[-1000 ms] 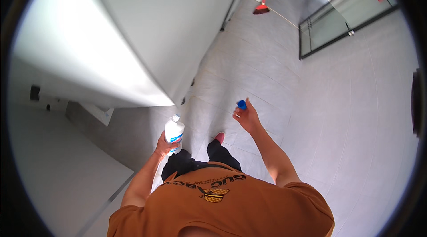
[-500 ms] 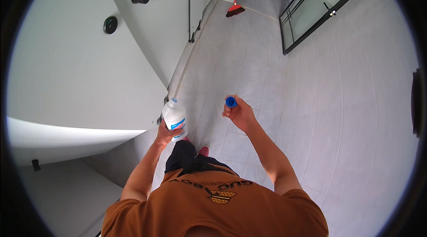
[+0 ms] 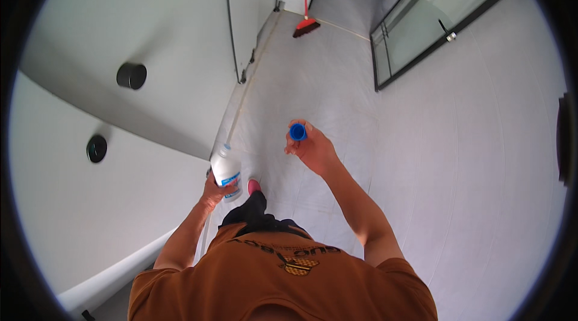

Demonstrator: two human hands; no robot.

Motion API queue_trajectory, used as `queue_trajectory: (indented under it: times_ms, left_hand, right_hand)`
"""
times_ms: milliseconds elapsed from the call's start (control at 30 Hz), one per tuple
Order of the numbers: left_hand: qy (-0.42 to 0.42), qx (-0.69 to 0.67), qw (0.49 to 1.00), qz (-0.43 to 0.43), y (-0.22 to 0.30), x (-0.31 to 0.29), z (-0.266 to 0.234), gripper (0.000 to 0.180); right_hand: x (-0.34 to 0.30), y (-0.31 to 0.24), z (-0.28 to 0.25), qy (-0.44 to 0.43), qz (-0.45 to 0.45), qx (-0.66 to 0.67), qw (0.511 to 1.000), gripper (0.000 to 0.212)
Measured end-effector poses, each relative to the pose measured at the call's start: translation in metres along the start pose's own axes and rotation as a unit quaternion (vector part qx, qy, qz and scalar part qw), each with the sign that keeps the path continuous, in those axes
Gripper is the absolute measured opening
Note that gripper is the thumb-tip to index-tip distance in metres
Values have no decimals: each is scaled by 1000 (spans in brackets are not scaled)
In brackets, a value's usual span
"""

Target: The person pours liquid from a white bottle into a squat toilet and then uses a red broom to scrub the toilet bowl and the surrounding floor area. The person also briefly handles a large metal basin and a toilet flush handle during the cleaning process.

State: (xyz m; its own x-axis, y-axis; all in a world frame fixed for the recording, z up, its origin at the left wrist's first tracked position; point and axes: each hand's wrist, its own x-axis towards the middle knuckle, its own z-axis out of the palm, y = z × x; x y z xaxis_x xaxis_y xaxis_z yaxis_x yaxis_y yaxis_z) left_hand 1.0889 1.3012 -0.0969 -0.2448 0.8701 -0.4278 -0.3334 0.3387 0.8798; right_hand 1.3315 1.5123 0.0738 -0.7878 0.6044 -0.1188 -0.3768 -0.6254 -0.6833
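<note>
A white plastic bottle [image 3: 225, 166] with a blue-and-white label is gripped low on its body by my left hand [image 3: 212, 191]. It stands nearly upright, its mouth uncapped, close to the grey partition on the left. My right hand [image 3: 315, 149] pinches a blue bottle cap [image 3: 298, 132] between thumb and fingers, hollow side facing up. Cap and bottle are well apart, with the cap farther forward and to the right. How full the bottle is cannot be seen.
Grey partition doors [image 3: 162, 38] with round black knobs [image 3: 131, 75] line my left. Ahead, a red broom [image 3: 306, 27] with dark bristles stands on the tiled floor [image 3: 313, 74]. A black-framed glass door [image 3: 421, 20] hangs open at the far right, beside the pale wall [image 3: 457, 140].
I have stepped forward along the partitions; the knobs, broom and glass door sit nearer. One pink shoe has come forward. Both hands keep hold of bottle and cap.
</note>
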Motion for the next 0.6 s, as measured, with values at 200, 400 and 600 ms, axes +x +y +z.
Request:
queue_trajectory:
  times_ms: [200,400,600]
  left_hand:
    - [18,-22,999,-15,17,48,10,88]
    - [124,-22,992,-15,53,75,25,89]
    - [293,48,954,41,28,102,57,88]
  right_hand:
    - [90,-41,29,-48,-46,-247,967,39]
    - [219,-61,136,-357,-288,-430,778,36]
    - [296,-6,215,-588,-419,-372,583,35]
